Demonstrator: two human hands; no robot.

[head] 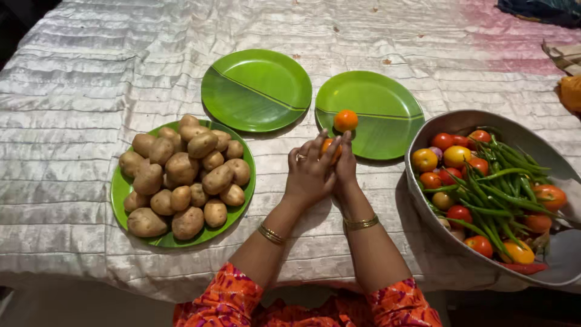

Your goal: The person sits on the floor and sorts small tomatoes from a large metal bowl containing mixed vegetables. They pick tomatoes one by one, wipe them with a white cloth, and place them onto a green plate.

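Note:
My left hand [308, 172] and my right hand [346, 165] meet in front of me, both wrapped around a small orange tomato [328, 145] held between their fingers. Just beyond them a second orange tomato [346, 120] lies on the near left edge of a green plate [387, 100]. Another green plate [242, 91] with nothing on it sits further left. A third green plate [118, 200] at my left carries a heap of potatoes [181, 175].
A large metal bowl [423, 181] at my right holds red and orange tomatoes [451, 157] and long green chillies [496, 191]. A shiny white quilted cloth [72, 97] covers the surface. Dark fabric [538, 9] lies at the far right corner.

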